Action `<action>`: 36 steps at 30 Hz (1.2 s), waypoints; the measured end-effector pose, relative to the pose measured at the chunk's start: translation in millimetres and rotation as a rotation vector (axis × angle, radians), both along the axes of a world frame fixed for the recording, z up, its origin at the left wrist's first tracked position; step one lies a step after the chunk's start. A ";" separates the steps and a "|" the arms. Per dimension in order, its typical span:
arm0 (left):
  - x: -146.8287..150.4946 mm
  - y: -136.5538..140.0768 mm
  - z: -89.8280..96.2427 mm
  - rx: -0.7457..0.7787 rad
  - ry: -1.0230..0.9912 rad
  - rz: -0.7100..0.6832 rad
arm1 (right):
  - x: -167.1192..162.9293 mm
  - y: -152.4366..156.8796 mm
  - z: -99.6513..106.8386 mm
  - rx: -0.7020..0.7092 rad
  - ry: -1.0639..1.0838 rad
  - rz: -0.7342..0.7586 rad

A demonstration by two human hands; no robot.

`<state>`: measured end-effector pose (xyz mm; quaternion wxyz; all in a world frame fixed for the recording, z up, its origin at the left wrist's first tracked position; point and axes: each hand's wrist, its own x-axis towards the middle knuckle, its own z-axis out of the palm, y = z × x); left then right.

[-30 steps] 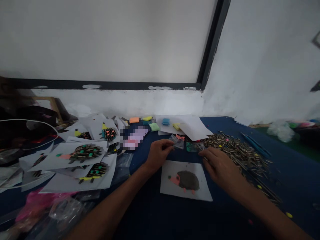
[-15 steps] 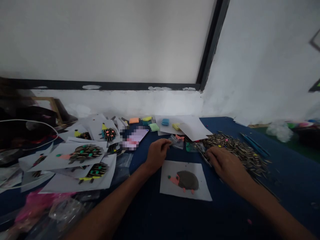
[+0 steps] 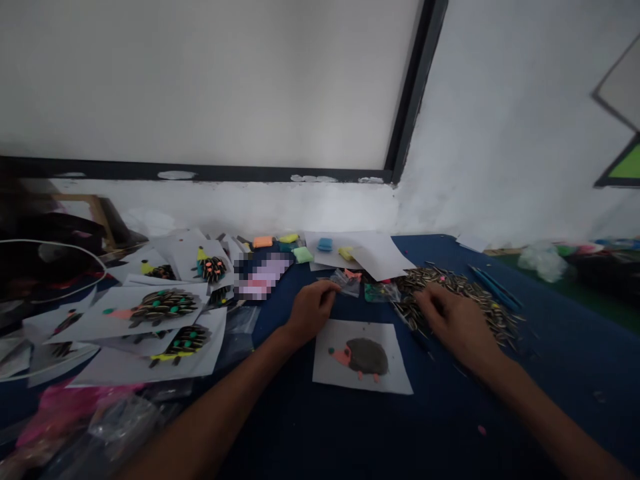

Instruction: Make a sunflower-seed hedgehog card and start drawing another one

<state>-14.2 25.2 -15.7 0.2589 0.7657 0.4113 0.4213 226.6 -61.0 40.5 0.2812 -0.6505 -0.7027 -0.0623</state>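
Hedgehog sheet (image 3: 330, 375) before us, open blue tabletop (image 3: 350, 433) along its near edge.
Left hand (image 3: 314, 307) curls by its far-left corner, right hand (image 3: 453, 323) at the seed pile (image 3: 467, 283); we cannot tell what either grips.

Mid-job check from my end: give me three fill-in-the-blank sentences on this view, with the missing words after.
1. Of the right hand and the left hand, the one nearer the seed pile is the ____.
2. On the sheet just below the hands in view, the hedgehog has a ____ nose tip.
3. On the white paper, the small pack left of the yellow pack is ____.

Missing words: right; green; blue.
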 end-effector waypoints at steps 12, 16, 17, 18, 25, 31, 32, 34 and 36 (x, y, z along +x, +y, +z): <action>1.2 -2.1 2.6 0.024 0.215 -0.025 | 6.0 7.3 -8.2 0.109 0.044 0.040; 0.9 -4.6 3.4 0.087 0.314 -0.068 | 3.0 5.3 -10.9 0.027 0.047 0.058; 0.8 -5.6 3.6 0.098 0.345 -0.083 | 2.2 5.0 -11.7 0.003 0.042 0.059; 0.8 -6.8 3.9 0.109 0.376 -0.095 | 1.8 5.0 -12.5 -0.016 0.036 0.056; 3.4 -15.0 8.6 0.187 0.549 -0.159 | 5.3 7.7 -14.7 -0.080 -0.043 0.026; 4.0 -16.2 10.4 0.256 0.598 -0.201 | 4.2 8.4 -13.5 -0.100 -0.102 0.024; 4.0 -16.2 10.3 0.261 0.594 -0.204 | 4.2 9.7 -12.2 -0.109 -0.113 0.027; 4.0 -16.1 10.2 0.265 0.589 -0.211 | 5.2 14.5 -8.0 -0.120 -0.138 0.028; 4.3 -16.5 10.5 0.264 0.593 -0.216 | 6.9 22.6 -1.8 -0.120 -0.167 0.022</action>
